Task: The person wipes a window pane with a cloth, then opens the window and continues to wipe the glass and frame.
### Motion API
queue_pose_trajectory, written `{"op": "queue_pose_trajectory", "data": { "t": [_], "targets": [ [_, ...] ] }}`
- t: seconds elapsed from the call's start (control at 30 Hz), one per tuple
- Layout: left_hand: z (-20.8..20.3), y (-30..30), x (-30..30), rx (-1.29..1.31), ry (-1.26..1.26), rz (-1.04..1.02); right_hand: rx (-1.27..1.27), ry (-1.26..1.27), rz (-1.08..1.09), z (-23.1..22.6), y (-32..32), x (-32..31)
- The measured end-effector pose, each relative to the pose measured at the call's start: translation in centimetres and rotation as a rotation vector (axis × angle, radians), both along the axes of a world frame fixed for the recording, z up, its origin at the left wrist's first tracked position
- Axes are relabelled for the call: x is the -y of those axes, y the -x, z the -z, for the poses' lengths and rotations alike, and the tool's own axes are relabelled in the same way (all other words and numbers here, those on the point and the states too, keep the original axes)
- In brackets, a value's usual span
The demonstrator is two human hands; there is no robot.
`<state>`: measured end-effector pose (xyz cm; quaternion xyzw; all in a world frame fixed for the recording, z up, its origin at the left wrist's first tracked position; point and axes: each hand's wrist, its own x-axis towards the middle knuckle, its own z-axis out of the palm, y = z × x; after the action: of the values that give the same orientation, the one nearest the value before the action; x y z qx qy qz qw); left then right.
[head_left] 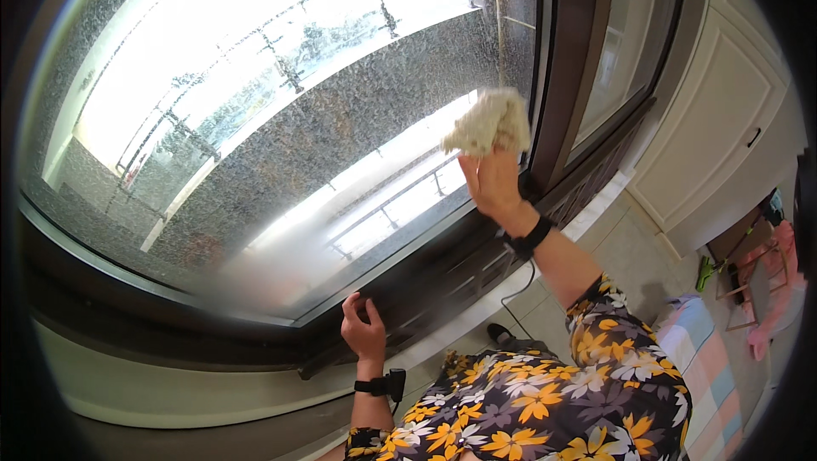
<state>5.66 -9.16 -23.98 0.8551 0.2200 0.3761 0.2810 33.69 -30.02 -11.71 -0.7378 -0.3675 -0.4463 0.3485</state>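
Speckled window (357, 112), bunched cloth (489, 123) gripped in right fingers (486, 173), corner pointing left, long axis unclear, left fingers (349, 310) loosely curled.

The pale grey tiled floor (619, 240) carries a dark rounded shoe (499, 333) and a thin-legged brown frame (742, 327); a bright green tool head (705, 275) seems to rest there too

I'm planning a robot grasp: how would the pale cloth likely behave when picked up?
The pale cloth is probably floppy, given its crumpled, uneven edge. It's likely light for its size, since the right hand alone holds it up. Its bunched, irregular shape should make rolling unlikely.
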Motion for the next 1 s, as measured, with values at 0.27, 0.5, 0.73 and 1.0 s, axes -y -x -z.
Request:
{"op": "queue_pose_trajectory", "data": {
  "t": [0.27, 0.5, 0.73, 1.0],
  "targets": [
    [0.2, 0.4, -0.1, -0.01, 0.014, -0.005, -0.151, -0.187, -0.012, -4.2, -1.7, -0.7],
    [0.4, 0.1, 0.0, -0.023, 0.055, -0.002, -0.134, -0.456, 0.067, -9.0, -5.2, -0.1],
    [0.0, 0.1, -0.1, -0.053, 0.027, 0.007, -0.438, -0.628, 0.03, -0.5, -1.2, -1.0],
    [-0.1, 0.3, 0.1, -0.058, 0.014, 0.017, -0.18, -0.7, 0.227, -7.1, -4.1, -2.1]
  ]
}}
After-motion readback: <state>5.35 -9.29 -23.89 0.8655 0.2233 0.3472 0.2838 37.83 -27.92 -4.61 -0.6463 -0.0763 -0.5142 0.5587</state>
